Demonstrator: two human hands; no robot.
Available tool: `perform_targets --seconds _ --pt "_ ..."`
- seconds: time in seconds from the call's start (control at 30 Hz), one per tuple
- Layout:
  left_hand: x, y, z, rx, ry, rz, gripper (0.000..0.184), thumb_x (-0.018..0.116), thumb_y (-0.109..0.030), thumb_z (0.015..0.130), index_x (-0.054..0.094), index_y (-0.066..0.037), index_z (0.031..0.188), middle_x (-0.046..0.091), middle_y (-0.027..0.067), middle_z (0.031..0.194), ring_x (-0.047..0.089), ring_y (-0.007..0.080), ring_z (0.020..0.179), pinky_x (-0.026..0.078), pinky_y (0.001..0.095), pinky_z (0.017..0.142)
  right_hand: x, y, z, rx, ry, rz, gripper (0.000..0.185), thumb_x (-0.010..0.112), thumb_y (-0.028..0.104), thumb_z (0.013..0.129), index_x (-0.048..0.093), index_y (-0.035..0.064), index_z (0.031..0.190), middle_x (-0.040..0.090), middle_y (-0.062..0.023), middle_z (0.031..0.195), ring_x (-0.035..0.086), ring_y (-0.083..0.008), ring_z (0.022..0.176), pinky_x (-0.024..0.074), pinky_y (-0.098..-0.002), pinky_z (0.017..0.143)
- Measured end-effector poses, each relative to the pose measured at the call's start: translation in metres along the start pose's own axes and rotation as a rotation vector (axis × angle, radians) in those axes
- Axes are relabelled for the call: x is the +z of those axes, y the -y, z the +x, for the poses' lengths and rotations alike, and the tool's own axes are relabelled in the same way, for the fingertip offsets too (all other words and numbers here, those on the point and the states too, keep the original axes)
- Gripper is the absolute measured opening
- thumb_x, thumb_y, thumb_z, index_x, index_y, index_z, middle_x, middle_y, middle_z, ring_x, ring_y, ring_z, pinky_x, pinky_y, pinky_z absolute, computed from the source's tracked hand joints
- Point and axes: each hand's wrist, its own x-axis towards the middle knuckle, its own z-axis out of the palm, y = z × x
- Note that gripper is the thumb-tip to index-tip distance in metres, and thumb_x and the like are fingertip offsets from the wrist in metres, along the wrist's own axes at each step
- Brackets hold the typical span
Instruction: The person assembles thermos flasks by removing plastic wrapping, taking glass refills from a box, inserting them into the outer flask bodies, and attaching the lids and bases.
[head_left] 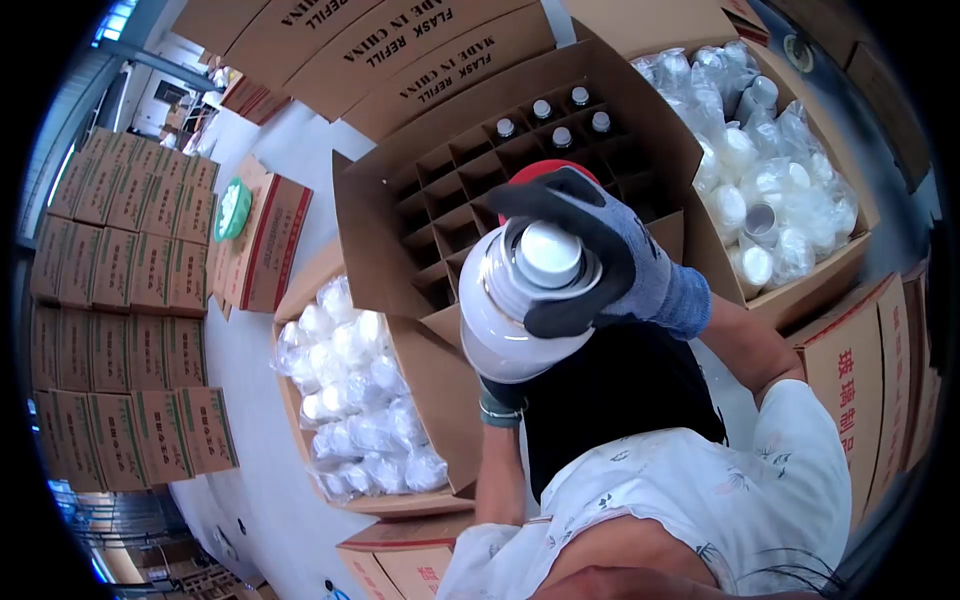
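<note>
My right hand [610, 255], in a blue-grey glove with dark palm and fingers, curls round the neck of a shiny white flask [515, 335]. A white cap [548, 255] tops the flask, which leans toward me. Below its body is my left hand [502, 398], in a dark green glove; its fingers are hidden behind the flask. Something red [545, 170] shows partly behind my right hand. Beyond the flask stands an open carton [375, 215] with cardboard dividers, and several capped bottles [562, 137] sit in its far cells.
Open boxes of plastic-wrapped white items flank me: the left box [440, 400] and the right box [835, 260]. Stacked cartons [130, 300] rise at far left. A green basin [233, 210] rests on a closed carton [275, 240]. More cartons [850, 370] stand close at right.
</note>
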Motion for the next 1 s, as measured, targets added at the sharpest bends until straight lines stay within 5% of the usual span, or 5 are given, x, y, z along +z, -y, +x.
perform_targets --seconds 0.43,0.57,0.73,0.9,1.0 --pt "-0.021 -0.008 -0.016 0.004 -0.059 0.124 0.051 0.062 -0.013 0.085 0.047 0.0 0.132 0.059 0.0099 0.119 0.058 0.0213 0.107 0.046 0.0323 0.092 0.006 0.018 -0.014 -0.089 0.074 0.145 0.078 0.085 0.035 0.059 0.054 0.0037 0.123 0.057 -0.0147 0.114 0.055 -0.032 0.104 0.0455 -0.041 0.089" --pt "-0.047 -0.077 -0.012 0.251 -0.018 0.72 0.048 0.061 -0.013 0.086 0.048 0.0 0.131 0.061 0.0097 0.117 0.059 0.0209 0.105 0.047 0.032 0.091 0.004 0.005 -0.05 -0.01 -0.043 0.194 0.079 0.086 0.032 0.059 0.052 0.0028 0.124 0.055 -0.0163 0.119 0.052 -0.0332 0.112 0.0395 -0.0426 0.098" --pt "0.036 -0.22 0.007 0.807 0.528 1.405 0.046 0.059 -0.013 0.087 0.05 0.0 0.13 0.063 0.0094 0.114 0.062 0.0204 0.102 0.049 0.0316 0.089 0.021 -0.033 -0.165 0.466 0.232 0.058 0.077 0.082 0.026 0.064 0.046 0.0019 0.127 0.051 -0.0198 0.125 0.051 -0.0347 0.114 0.0396 -0.04 0.1" --pt "0.18 -0.163 -0.004 0.569 0.919 1.854 0.032 0.061 -0.036 0.082 0.068 -0.005 0.087 0.065 0.0182 0.082 0.063 0.036 0.078 0.049 0.0445 0.071 -0.022 -0.058 -0.127 0.369 0.739 -0.292 0.051 0.075 0.026 0.066 0.059 0.0077 0.111 0.061 -0.0143 0.109 0.059 -0.0335 0.101 0.0458 -0.0422 0.091" --pt "0.168 -0.121 0.035 0.352 1.134 1.759 0.035 0.062 -0.036 0.083 0.066 -0.002 0.081 0.065 0.0201 0.082 0.061 0.038 0.077 0.048 0.0441 0.069 -0.028 -0.148 -0.105 0.514 0.434 -0.22 0.047 0.073 0.026 0.071 0.059 0.014 0.114 0.06 -0.0154 0.104 0.059 -0.0331 0.096 0.0468 -0.0441 0.085"
